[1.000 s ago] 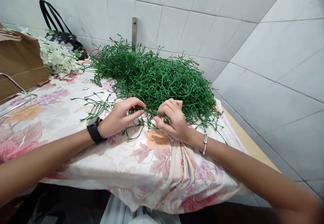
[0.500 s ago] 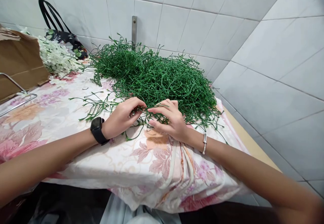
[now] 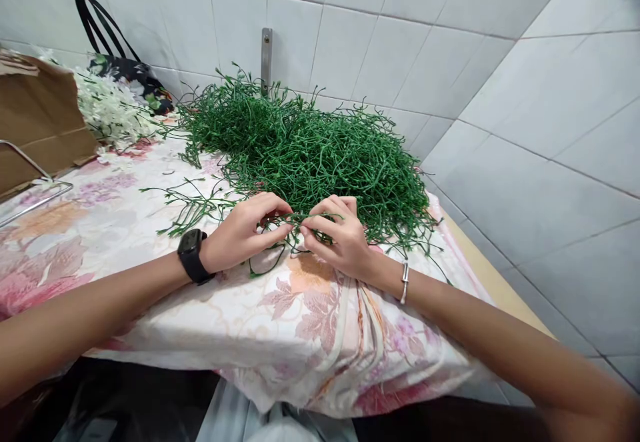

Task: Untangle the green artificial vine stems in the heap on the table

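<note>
A large tangled heap of thin green plastic stems (image 3: 320, 155) lies on the flowered tablecloth (image 3: 215, 322). At its front edge my left hand (image 3: 253, 229), below a black watch, pinches green stems between thumb and fingertips. My right hand (image 3: 337, 235), with a silver bracelet at the wrist, closes its thumb and forefinger on the same stems, close beside the left fingertips. One curved stem (image 3: 265, 272) hangs down under the left hand onto the cloth. A few loose stems (image 3: 195, 209) are spread to the left of the heap. The exact stem ends between the fingers are partly hidden.
White artificial flowers (image 3: 113, 109) lie at the back left, by a dark floral bag (image 3: 133, 75) with black handles. A brown cardboard box (image 3: 45, 119) and a bent metal wire rack (image 3: 45, 199) stand at the left edge. Tiled walls rise behind and at the right.
My right thumb and forefinger have closed together on the stems, where they were apart before. My left thumb has also moved up toward its fingertips. The heap stays as it was.
</note>
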### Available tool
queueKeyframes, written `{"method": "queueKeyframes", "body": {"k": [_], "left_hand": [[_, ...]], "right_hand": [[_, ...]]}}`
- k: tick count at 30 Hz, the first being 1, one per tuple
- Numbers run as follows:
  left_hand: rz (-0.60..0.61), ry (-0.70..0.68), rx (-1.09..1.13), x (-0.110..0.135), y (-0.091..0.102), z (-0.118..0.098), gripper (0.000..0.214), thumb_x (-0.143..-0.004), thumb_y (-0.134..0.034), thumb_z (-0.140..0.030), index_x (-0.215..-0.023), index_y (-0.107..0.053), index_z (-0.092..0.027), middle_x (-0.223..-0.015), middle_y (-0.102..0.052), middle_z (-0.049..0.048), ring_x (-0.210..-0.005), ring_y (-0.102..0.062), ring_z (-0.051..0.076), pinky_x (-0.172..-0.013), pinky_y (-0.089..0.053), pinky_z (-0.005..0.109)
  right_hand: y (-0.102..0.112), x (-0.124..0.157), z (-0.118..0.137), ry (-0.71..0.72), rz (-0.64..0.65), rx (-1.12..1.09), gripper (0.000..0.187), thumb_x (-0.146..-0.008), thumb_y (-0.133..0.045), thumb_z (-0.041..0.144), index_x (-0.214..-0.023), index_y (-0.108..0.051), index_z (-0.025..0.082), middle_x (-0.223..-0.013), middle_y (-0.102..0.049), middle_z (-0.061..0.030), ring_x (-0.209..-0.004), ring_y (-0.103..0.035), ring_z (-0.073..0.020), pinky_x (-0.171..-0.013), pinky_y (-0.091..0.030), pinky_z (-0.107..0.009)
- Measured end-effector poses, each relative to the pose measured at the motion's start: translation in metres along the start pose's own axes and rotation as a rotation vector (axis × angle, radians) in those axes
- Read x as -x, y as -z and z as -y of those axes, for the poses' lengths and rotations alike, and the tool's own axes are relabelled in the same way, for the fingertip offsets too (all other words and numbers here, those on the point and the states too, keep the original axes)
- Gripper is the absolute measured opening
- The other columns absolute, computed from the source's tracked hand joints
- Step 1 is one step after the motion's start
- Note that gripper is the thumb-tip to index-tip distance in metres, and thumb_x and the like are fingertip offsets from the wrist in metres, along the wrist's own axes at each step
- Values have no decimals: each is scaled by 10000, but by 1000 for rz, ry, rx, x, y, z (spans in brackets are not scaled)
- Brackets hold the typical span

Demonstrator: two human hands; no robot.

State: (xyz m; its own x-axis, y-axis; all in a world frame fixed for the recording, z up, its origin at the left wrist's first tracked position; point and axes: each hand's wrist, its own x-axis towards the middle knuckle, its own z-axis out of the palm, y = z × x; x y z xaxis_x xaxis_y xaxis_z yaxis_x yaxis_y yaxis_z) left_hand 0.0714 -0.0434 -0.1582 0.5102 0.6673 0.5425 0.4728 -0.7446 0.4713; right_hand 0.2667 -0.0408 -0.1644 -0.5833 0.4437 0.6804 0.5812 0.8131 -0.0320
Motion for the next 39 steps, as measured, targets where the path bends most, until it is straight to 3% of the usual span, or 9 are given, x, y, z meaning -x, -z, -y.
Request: {"method": "queueKeyframes", "body": {"k": [6,12,17,23,32,39], "left_hand": [[31,168,163,-2,3,4,235,-766,-536,-342,-897,-553,-148,-865,-586,35,-776,-514,128,-690,-414,254],[-22,239,353,-2,0,8,231,-741,-576,-291,-911,-521,-144,-893,-561,38,-784,-523,119,-700,-431,249],[-14,190,314,-2,-1,6,177,-757,-557,-248,-888,-506,-141,-852,-542,29,-766,-507,111,-685,-422,238],[12,23,73,3,-4,-3,113,-805,-493,-232,-871,-516,-144,-798,-543,19,-710,-464,100,-646,-385,231],[47,35,25,4,-7,-6,96,-808,-474,-240,-812,-480,-144,-717,-486,-8,-649,-422,87,-598,-350,209],[31,22,16,2,-13,-10,34,-788,-473,-175,-775,-458,-147,-683,-446,-25,-625,-395,78,-576,-326,194]], "right_hand": [[2,0,-2,-51,-46,16,127,-780,-499,241,-748,-597,167,-775,-542,-21,-759,-463,-119,-745,-271,-314],[-3,0,-4,-76,42,16,161,-788,-484,278,-755,-610,184,-853,-535,-38,-842,-445,-143,-751,-273,-305],[-5,0,-3,-56,109,-1,189,-799,-469,313,-848,-607,193,-901,-541,-47,-882,-438,-155,-775,-271,-310],[-6,0,-4,24,154,-7,195,-826,-435,284,-881,-583,170,-823,-541,-32,-800,-438,-126,-759,-264,-294],[-7,0,2,157,61,213,223,-805,-400,232,-641,-526,148,-640,-487,-10,-678,-391,-115,-763,-297,-293],[-10,1,6,146,-5,286,244,-789,-409,223,-576,-501,149,-588,-495,-13,-647,-390,-123,-739,-310,-288]]}}
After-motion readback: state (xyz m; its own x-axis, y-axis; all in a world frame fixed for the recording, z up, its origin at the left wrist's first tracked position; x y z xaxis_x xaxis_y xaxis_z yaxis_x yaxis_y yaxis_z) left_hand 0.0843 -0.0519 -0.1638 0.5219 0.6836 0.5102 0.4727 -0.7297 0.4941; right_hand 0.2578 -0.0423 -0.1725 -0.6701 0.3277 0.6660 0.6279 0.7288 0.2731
